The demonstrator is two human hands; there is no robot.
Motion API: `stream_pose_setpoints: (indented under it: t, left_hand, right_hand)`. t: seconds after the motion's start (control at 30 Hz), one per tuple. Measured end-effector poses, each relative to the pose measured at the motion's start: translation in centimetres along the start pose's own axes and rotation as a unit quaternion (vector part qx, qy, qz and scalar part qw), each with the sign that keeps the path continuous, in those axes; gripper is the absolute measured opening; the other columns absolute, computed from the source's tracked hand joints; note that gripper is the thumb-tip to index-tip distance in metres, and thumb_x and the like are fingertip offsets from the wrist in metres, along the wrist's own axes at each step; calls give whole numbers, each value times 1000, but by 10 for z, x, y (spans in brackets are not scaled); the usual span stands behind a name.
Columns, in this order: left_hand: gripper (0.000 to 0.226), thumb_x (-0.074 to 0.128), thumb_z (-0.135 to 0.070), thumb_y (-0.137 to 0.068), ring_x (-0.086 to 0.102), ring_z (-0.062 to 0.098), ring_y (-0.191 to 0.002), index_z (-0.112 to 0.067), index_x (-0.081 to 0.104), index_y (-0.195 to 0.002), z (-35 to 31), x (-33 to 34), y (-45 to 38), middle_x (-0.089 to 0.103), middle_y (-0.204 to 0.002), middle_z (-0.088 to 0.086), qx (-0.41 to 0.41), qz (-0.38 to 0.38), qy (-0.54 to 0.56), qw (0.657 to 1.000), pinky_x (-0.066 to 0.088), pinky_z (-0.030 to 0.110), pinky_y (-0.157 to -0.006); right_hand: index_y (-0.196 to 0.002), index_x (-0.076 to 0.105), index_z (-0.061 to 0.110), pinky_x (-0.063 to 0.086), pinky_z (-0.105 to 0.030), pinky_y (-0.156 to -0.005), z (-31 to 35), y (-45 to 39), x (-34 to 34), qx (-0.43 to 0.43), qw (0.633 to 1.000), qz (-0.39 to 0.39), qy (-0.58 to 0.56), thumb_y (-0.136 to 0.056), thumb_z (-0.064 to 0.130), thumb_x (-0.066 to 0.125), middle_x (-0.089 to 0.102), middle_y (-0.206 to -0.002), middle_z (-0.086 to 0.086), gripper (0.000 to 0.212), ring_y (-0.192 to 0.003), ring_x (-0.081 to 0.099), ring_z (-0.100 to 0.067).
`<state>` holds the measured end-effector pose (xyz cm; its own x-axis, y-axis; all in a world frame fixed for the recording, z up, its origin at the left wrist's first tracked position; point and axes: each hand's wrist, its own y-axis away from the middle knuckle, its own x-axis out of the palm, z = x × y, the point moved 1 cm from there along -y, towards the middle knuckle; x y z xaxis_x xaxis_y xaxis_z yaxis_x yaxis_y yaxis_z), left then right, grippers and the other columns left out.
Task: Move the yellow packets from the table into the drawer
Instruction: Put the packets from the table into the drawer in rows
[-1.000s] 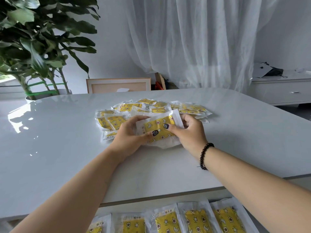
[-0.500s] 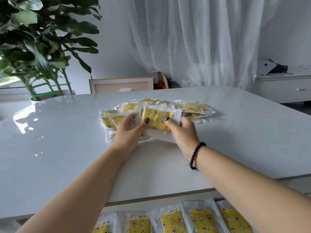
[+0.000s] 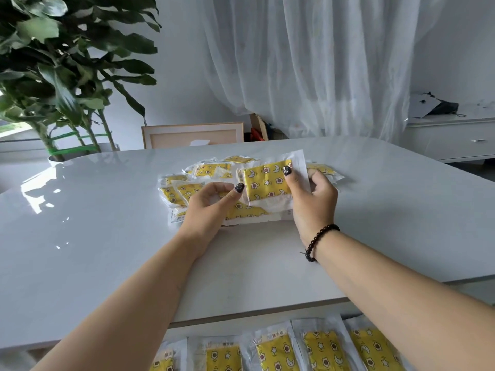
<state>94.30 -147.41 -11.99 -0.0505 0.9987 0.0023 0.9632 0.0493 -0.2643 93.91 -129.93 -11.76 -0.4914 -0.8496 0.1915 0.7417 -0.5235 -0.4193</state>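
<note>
A yellow packet (image 3: 269, 183) w/ moon, star and flower print is held up off the table (image 3: 107, 236) by the right hand (image 3: 314, 202): thumb curled onto the front face near the right edge, other fingers tucked behind the clear wrapper, so it's a pinch grip. A 2nd packet seems to be stacked right behind it, can't be told for sure.

Left hand (image 3: 211, 207) is seen just beside the held packet, fingers curled, thumb tip near the packet's left edge. Whether anything is actually gripped by it can't be told from this angle; it's over the loose pile of packets (image 3: 187, 188) and partly covers it.

The pile is spread across the middle of the table, overlapping, some behind the right hand too.

Along the bottom edge, below the table's near rim, a row of packets in the drawer (image 3: 276, 349) is laid side by side, approx five visible. A bead bracelet (image 3: 318, 241) is worn on the right wrist.
</note>
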Motion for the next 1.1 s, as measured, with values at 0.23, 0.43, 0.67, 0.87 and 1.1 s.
stream_pose_setpoints:
  t: [0.23, 0.43, 0.67, 0.87, 1.1]
  left_hand:
    - [22, 71, -34, -75, 60, -1, -77, -20, 65, -90, -5, 1, 3, 66, -86, -10, 17, 32, 27, 999, 44, 13, -73]
    - [41, 83, -3, -67, 65, 3, -83, -13, 62, -102, -4, 5, 6, 69, -96, 0, 64, 79, -51, 994, 51, 15, -77]
    - [24, 77, 3, -73, 66, 9, -79, -13, 62, -83, 0, 3, 4, 70, -82, -6, 44, 78, -38, 995, 58, 29, -69]
    - [23, 76, -1, -76, 69, 25, -91, -16, 63, -87, 5, -6, -7, 71, -96, 4, 14, -36, 32, 999, 58, 40, -79]
    - [19, 74, -18, -81, 64, 9, -81, -25, 61, -93, 2, -4, -4, 65, -97, -7, 21, -44, 36, 998, 48, 15, -61]
  right_hand:
    - [-82, 61, 23, 56, -23, -72, 48, -28, -9, -157, 957, 204, 133, -71, 7, 80, 68, -86, 7, 28, -82, 67, -8]
    - [-96, 62, 28, 45, -5, -76, 67, -32, 2, -198, 864, 366, 283, -73, 14, 79, 66, -96, 7, 32, -95, 61, -2]
    - [-102, 61, 21, 52, -22, -80, 49, -33, 1, -143, 924, 316, 160, -78, 15, 76, 69, -96, 9, 29, -89, 64, -5]
    - [-105, 61, 19, 53, -34, -78, 12, -19, -18, 100, 928, 345, 94, -57, 35, 81, 69, -100, -3, 54, -87, 64, -19]
    - [-79, 62, 13, 56, -27, -65, -7, -6, -14, 154, 963, 218, -27, -90, 7, 61, 69, -77, -4, 13, -69, 65, -15]
